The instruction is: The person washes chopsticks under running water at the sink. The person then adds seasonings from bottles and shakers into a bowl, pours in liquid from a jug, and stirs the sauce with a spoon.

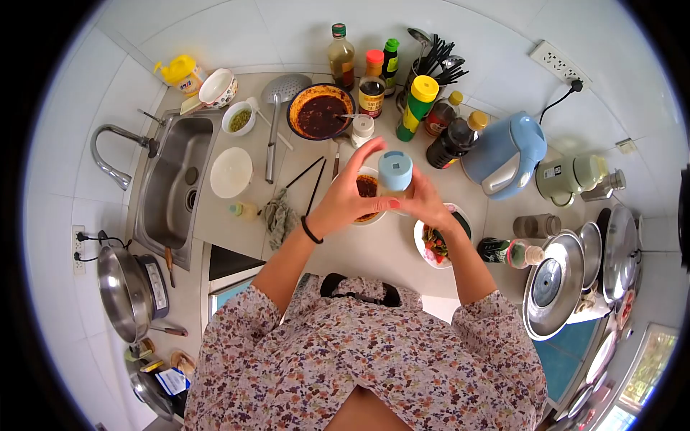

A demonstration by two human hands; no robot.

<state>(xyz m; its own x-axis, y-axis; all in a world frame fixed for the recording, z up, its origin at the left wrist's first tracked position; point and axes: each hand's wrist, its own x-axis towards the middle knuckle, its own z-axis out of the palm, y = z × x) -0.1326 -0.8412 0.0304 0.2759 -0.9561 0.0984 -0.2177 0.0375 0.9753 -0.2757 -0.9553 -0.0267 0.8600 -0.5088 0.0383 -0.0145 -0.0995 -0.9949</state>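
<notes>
A small seasoning jar with a light blue lid (395, 171) is held up over the counter between both hands. My left hand (352, 197) curves round its left side, the thumb against its lower front. My right hand (425, 203) closes on its right side. Partly hidden behind my left hand is a bowl of reddish-brown sauce (367, 188). A plate of chopped red and green vegetables (435, 248) lies below my right hand. Just beyond the hands stand a white-capped shaker (362, 129) and a dark-rimmed bowl of chili oil (321, 113) with a spoon in it.
Sauce bottles (372, 86) line the wall. A blue kettle (505, 154) and a green jug (568, 179) stand at right, with metal pans (553, 284) nearer. At left are a sink (169, 179), a white bowl (231, 172), a skimmer (272, 144), black chopsticks (314, 185) and a grey cloth (279, 219).
</notes>
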